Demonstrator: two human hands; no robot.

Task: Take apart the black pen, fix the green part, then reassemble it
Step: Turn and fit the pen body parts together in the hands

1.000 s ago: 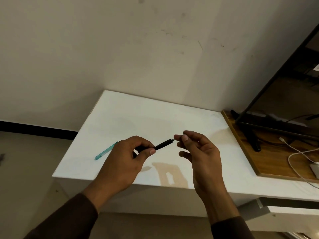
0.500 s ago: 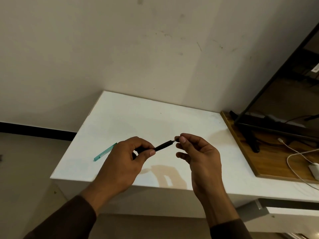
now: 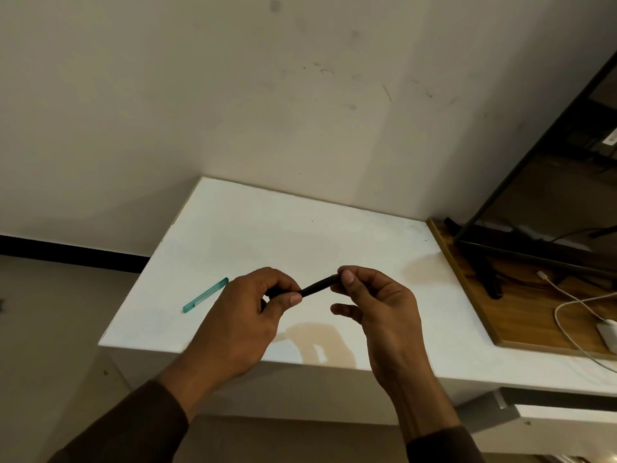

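A thin black pen [image 3: 317,286] is held in the air above the white table [image 3: 300,235]. My left hand [image 3: 248,315] grips its lower left end between thumb and fingers. My right hand [image 3: 377,305] pinches the pen's upper right tip with thumb and forefinger, and the tip is hidden under those fingers. A green pen part [image 3: 205,295], long and slim, lies flat on the table to the left of my left hand, apart from both hands.
To the right stands a wooden board [image 3: 534,322] carrying a dark screen [image 3: 547,195] on a black stand, with a white cable [image 3: 567,305] and a white charger [image 3: 607,332]. The table's front edge runs under my wrists. A bare wall rises behind.
My right hand has closed in over the pen's tip, which showed bare before. The left hand keeps its grip. The green part has not moved.
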